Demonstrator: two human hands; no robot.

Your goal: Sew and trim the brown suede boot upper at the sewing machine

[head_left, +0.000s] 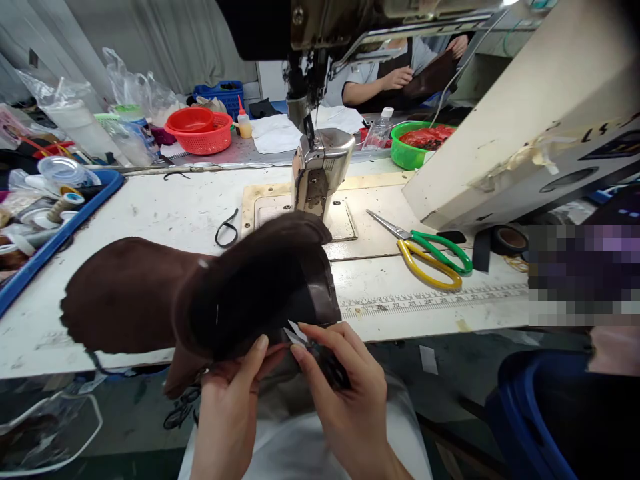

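Observation:
A dark brown leather piece (125, 293), curved open at its right part, lies over the table's front edge and my lap. My left hand (233, 400) pinches its lower edge between thumb and fingers. My right hand (345, 387) is closed around small snips (296, 333), whose pale pointed blades touch the same edge beside my left fingertips. The snips' dark handle is mostly hidden in my right palm. Behind the leather stands the metal post (320, 173) of a sewing machine, its needle area above.
Scissors (430, 257) with green and yellow handles lie right of the post. A blue tray (95, 207) of supplies is at the left. Red baskets (205, 137) and a green basket (407, 153) stand behind. Across the table, a person's hands (397, 79) hold brown material.

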